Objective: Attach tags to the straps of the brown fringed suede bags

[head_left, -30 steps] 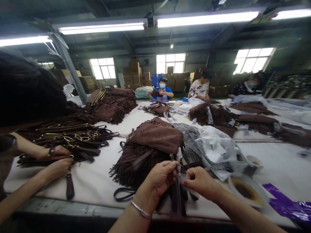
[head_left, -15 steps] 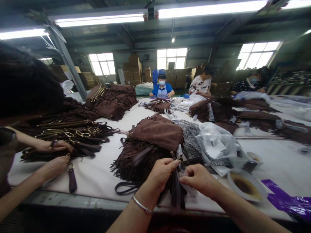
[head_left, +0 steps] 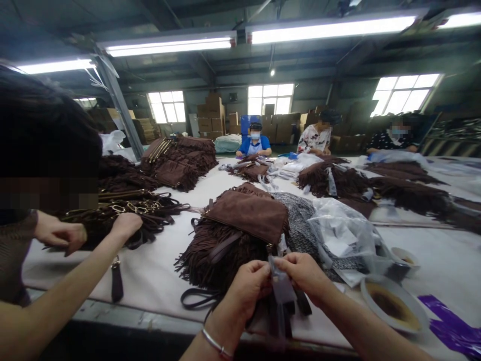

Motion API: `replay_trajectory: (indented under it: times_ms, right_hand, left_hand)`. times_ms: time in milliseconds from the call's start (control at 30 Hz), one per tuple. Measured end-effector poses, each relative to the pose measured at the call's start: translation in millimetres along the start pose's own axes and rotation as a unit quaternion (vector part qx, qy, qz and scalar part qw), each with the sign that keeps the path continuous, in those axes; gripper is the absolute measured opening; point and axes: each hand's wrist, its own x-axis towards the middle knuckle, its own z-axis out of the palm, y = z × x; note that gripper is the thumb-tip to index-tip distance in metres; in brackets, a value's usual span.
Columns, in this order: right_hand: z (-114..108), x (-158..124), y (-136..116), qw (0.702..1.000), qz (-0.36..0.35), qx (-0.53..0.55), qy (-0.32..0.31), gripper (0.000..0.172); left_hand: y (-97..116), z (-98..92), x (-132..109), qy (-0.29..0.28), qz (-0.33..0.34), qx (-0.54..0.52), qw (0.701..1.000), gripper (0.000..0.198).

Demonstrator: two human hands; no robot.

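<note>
A brown suede fringed bag lies on the white table right in front of me, on top of a pile of the same bags. My left hand, with a silver bangle at the wrist, and my right hand meet just below the bag's near corner. Both pinch a small clear plastic sleeve that hangs by the bag's dark tassel. A loose brown strap curls on the table beside my left hand.
A co-worker at my left handles a heap of brown straps with gold clasps. A crumpled clear plastic bag and a white bowl of brown paste lie to my right. More fringed bags and several seated workers fill the far table.
My hands have drawn a little closer to me and the clear sleeve now hangs between them. The co-worker's near hand has lifted from the table edge up to the strap heap.
</note>
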Motion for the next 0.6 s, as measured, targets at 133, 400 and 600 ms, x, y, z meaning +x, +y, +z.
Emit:
replay_trajectory:
  times_ms: [133, 400, 600]
  right_hand:
    - [8.0, -1.9, 4.3, 0.998, 0.012, 0.062, -0.011, 0.049]
    - [7.8, 0.3, 15.9, 0.993, 0.013, 0.113, -0.030, 0.049]
    - [15.3, 2.5, 9.8, 0.991, 0.032, 0.129, -0.011, 0.038]
  left_hand:
    - [-1.6, 0.4, -0.4, 0.009, 0.020, 0.006, 1.000, 0.039]
    - [1.9, 1.1, 14.9, 0.076, 0.132, 0.119, 0.981, 0.022]
    - [8.1, 0.1, 13.1, 0.135, 0.224, 0.271, 0.926, 0.018]
